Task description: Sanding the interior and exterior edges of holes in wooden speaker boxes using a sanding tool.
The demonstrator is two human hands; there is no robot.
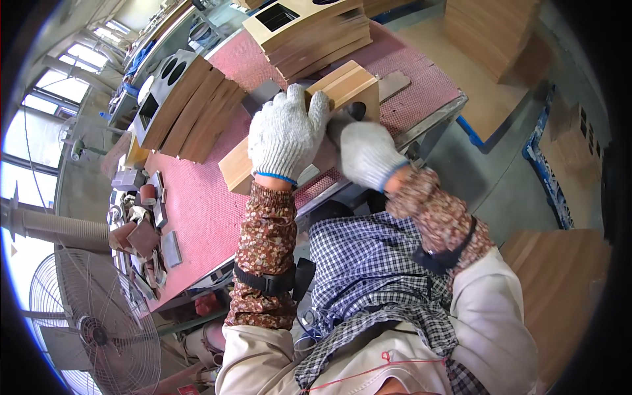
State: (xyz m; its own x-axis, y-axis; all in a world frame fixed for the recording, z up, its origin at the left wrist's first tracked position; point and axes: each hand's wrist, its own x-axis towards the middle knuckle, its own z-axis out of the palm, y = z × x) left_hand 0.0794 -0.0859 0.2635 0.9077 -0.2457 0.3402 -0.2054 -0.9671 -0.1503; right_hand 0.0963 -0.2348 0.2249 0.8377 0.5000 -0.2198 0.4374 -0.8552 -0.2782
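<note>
Box [351,84] of wood lies on the pink tabletop [197,210]; your gloved left hand [284,135] rests over it, your blurred right hand [370,151] just beside. I cannot tell whether either grips.

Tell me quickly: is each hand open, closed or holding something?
Left hand: laid over the wooden piece; grip can't be told.
Right hand: blurred; open or closed can't be told.

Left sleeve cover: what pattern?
Left sleeve cover: floral, cream on reddish brown; best in head view.
</note>
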